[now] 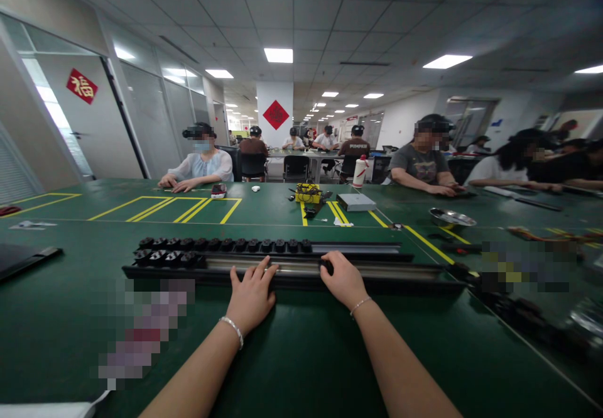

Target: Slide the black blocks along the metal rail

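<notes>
Two long black power-track rails [400, 273] lie side by side across the table in front of me. The farther rail carries a long row of black socket modules [240, 246], with a bare stretch at its right end. On the nearer rail, several modules [157, 257] are grouped at the left end. My left hand [252, 292] rests on the middle of the nearer rail, its fingers spread and nothing in them. My right hand [343, 276] is closed around one black socket module [326, 267] on the same rail, to the right of my left hand. The fingers partly hide that module.
The green table [301, 355] has yellow tape lines. Farther off are a yellow box [308, 193] with cables, a grey box [357, 202], a bottle [360, 171] and a metal bowl [452, 217]. Black parts [527, 311] lie at right. People sit across the table.
</notes>
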Demonstrator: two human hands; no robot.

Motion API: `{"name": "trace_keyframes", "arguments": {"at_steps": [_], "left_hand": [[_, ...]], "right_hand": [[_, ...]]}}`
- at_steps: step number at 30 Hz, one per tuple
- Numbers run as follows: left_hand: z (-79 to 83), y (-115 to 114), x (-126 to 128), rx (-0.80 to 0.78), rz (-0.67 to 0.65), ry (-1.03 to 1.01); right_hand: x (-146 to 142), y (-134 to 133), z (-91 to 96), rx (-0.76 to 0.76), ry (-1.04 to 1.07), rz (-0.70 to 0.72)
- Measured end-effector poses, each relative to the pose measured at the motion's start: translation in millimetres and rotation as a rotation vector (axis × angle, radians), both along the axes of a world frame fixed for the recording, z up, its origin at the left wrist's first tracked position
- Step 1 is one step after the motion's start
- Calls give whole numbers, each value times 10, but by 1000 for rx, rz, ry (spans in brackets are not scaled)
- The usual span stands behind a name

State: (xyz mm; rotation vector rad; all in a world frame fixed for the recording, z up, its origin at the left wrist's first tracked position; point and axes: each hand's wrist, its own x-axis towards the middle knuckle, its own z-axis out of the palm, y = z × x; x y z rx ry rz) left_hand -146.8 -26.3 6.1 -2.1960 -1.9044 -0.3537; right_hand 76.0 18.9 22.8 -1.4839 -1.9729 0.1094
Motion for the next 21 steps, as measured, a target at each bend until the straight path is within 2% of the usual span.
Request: {"name": "trace_keyframes", "arguments": {"at_steps": [21], "left_hand": [[-18, 5, -2, 12, -4, -4]], "right_hand": [[3, 0, 0, -1, 1, -18]]}}
